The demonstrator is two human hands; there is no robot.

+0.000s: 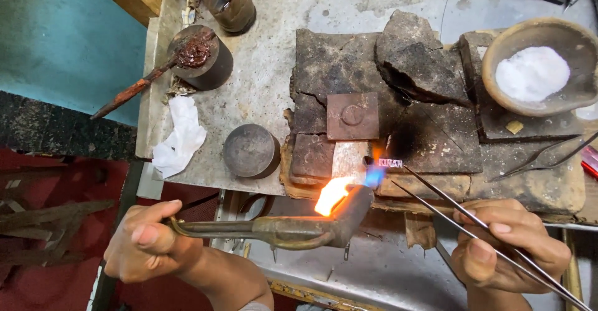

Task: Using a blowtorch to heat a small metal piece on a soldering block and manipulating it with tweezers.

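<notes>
Left hand [146, 242] has its fingers wrapped tight round the handle of a brass torch [280, 229] — the nozzle points up and away from those fingers, throwing an orange-and-blue flame [349, 186]. Right hand [504, 242] pinches a pair of long tweezers [436, 196] closed between thumb and fingers, tips reaching far out ahead of them to a small metal piece [390, 163], glowing, on the charred block [436, 140]. The flame licks just beside that piece. Beyond the tweezer tips sits a square metal plate [352, 116]; well past the right fingers, a clay bowl [498, 56] of white powder [531, 73] — and off beyond the left fingers, a round tin [250, 151] and white cloth [180, 135] on the desk [274, 62].
</notes>
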